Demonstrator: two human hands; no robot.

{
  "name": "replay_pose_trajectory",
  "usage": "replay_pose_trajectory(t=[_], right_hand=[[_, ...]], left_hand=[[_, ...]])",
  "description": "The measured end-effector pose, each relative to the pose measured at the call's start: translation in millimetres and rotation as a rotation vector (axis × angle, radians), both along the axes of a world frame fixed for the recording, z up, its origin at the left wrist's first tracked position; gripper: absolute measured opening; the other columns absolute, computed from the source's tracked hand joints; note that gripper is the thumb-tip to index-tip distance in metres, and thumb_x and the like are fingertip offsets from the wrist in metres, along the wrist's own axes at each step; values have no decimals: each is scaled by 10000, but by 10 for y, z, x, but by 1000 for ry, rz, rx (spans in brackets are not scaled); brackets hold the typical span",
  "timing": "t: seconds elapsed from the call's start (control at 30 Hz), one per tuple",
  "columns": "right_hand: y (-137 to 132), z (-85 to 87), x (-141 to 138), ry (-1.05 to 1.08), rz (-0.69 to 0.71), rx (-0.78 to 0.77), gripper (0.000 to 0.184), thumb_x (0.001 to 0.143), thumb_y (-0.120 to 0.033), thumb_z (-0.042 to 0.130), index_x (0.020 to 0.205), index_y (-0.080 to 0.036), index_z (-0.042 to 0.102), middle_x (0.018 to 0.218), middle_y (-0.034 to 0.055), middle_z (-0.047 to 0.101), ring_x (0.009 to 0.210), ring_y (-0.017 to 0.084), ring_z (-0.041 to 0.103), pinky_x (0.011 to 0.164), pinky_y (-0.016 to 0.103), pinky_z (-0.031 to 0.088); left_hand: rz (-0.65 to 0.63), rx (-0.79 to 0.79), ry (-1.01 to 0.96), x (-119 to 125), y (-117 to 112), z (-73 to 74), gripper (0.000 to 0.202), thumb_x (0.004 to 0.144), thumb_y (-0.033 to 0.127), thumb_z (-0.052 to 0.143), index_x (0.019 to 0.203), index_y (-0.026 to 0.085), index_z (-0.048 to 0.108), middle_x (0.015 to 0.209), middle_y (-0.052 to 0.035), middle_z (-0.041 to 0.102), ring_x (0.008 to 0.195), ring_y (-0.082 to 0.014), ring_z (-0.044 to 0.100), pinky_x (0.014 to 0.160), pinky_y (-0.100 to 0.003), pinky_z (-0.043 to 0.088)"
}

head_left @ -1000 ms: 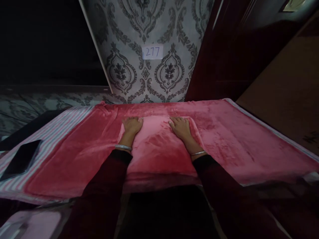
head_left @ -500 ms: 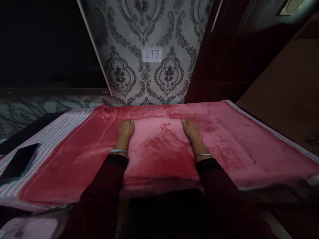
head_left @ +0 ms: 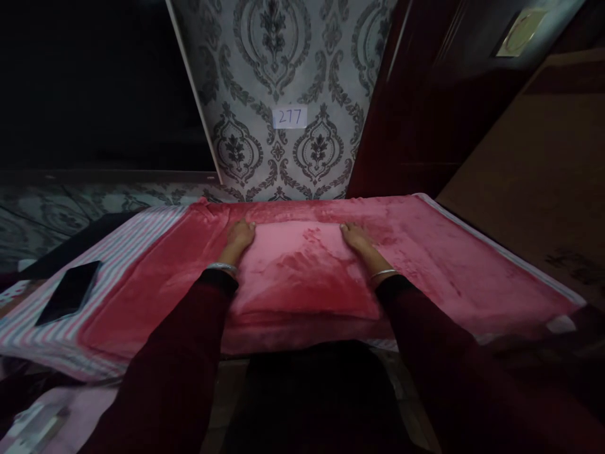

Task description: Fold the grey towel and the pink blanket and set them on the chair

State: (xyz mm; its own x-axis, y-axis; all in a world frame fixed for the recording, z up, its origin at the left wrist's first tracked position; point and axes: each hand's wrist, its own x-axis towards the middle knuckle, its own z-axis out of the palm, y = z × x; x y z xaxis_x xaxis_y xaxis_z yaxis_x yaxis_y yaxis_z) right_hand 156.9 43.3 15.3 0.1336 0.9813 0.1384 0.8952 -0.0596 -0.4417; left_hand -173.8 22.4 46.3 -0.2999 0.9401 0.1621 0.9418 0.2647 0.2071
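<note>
A squarish pink plush cloth [head_left: 307,271] lies flat on a larger red-pink plush cover [head_left: 155,277]. It looks like a folded piece, with darker brushed patches and a thick near edge. At its far left corner is my left hand [head_left: 241,234], the fingers curled at the edge and the thumb turned inward. My right hand [head_left: 357,237] is closed at the far right corner in much the same way. The fingertips of both hands are partly hidden against the fabric.
A black phone [head_left: 70,292] lies on the striped cloth [head_left: 127,243] at left. A dark screen [head_left: 99,88] hangs on the patterned wall, beside a paper marked 277 [head_left: 290,116]. To the right stand a dark red door [head_left: 406,126] and a brown board [head_left: 529,164].
The view has shifted slightly, so the tabletop appears higher and farther away. Both hands remain at the far corners of the pink cloth, with their fingers looking a little less tightly curled.
</note>
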Motion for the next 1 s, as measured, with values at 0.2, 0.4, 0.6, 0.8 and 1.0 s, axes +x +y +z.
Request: replay_pose_trajectory(t=[0.2,0.4,0.6,0.8,1.0], right_hand=[[-810,-30,-386,-241,451,132,569,1076,-418,317,1609,-250,425,1702,112,330,1572,325,274,1234,607,252],[-1264,-333,-624,-314,545,62,599,1067,-400,347,1635,-211,373,1737,108,216,1603,309,195,1260,617,182],[-1207,-296,-561,-320,547,27,606,1074,-400,342,1653,-222,331,1744,90,189,1611,300,169,1272,597,170],[-1208,-288,-525,-321,561,29,603,1081,-438,320,1648,-235,346,1739,81,210,1605,303,194,1270,595,188],[-1173,-365,-101,-410,462,76,588,1084,-471,315,1610,-232,422,1703,103,317,1577,322,275,1250,617,237]], left_hand=[[-535,-25,101,530,-853,-129,617,1032,415,386,1592,154,403,1680,-148,375,1577,-309,288,1290,-521,202],[-614,-86,124,880,-1349,-572,656,1037,498,383,1639,241,344,1731,-101,263,1616,-335,162,1299,-605,105],[-623,-86,121,840,-1264,-606,669,1048,528,342,1652,242,309,1741,-94,242,1616,-319,165,1301,-580,95],[-606,-78,112,843,-1315,-581,659,1055,536,331,1654,261,307,1740,-78,251,1619,-309,153,1304,-554,108],[-478,-98,165,640,-1432,-473,665,1055,562,332,1641,247,344,1738,-124,227,1618,-319,162,1298,-574,127]])
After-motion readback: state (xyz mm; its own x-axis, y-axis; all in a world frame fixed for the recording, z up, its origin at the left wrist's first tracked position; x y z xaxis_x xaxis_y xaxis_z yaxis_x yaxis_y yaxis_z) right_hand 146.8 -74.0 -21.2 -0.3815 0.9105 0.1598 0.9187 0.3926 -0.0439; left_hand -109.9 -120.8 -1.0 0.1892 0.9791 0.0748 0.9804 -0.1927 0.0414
